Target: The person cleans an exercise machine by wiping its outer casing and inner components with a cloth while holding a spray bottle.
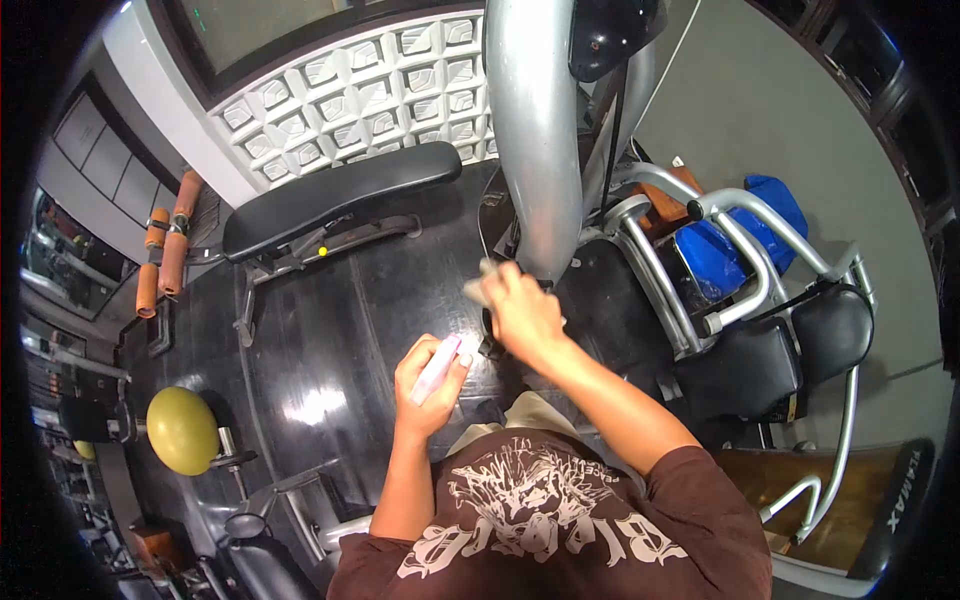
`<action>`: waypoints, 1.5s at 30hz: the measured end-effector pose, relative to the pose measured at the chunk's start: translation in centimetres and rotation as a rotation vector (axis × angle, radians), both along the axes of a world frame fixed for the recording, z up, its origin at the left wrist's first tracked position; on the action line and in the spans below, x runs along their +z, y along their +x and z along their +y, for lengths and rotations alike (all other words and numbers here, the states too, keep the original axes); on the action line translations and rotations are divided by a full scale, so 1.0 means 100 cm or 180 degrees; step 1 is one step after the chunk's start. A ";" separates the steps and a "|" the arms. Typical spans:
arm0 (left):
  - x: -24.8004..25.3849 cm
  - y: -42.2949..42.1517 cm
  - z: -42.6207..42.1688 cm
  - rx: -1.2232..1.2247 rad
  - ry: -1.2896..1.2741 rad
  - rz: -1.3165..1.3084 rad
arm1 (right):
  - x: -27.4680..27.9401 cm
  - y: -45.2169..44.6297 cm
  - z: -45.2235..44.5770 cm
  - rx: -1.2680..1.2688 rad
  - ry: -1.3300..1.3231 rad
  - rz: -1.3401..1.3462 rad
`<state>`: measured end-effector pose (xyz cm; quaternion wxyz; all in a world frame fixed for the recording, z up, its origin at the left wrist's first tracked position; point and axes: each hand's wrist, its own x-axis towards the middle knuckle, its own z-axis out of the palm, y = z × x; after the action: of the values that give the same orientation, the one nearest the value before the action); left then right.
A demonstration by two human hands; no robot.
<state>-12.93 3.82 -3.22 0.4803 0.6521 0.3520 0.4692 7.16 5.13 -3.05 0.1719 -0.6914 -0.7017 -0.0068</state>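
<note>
Blur and cut edges around the two hands
Mid-frame, the right hand (528, 312) is motion-blurred, and the pale item (480, 287) at its fingers is too smeared to identify; the left hand (425, 378) partly hides a pink-and-white object (437, 370). The top edge cuts off the silver column (530, 100), the bottom edge the brown shirt (600, 570).

My bare left hand (430, 380): raised, fingers curled in a firm grip.
My left forearm (407, 485): reaching forward, nearly straight.
My bare right hand (525, 315): farther forward, fingers bunched, blurred.
My right forearm (615, 400): slanting inward.
My hands: near each other, apart.
</note>
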 end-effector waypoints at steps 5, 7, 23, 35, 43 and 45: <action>0.004 0.003 -0.001 -0.0006 0.0047 -0.0047 | -0.032 -0.011 0.009 -0.0082 0.0387 -0.0893; 0.006 0.002 0.000 -0.0019 0.0126 -0.0007 | -0.059 -0.027 -0.004 0.0241 0.0326 -0.0968; 0.016 0.000 0.002 0.0035 0.0121 0.0031 | -0.028 0.043 -0.054 0.0728 -0.0137 -0.0511; 0.018 0.016 0.009 -0.0132 0.0089 -0.0028 | -0.092 0.081 -0.064 -0.0106 0.0394 0.0706; 0.017 0.010 0.016 -0.0089 0.0116 0.0044 | -0.065 0.079 -0.075 -0.0527 0.1204 0.1614; 0.017 0.011 0.017 -0.0127 0.0102 0.0101 | -0.033 0.080 -0.049 -0.0682 0.1489 0.1762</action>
<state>-11.83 5.53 -1.54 0.4733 0.6740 0.3389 0.4547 15.17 0.27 -6.35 0.5066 -0.6786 -0.5319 0.0022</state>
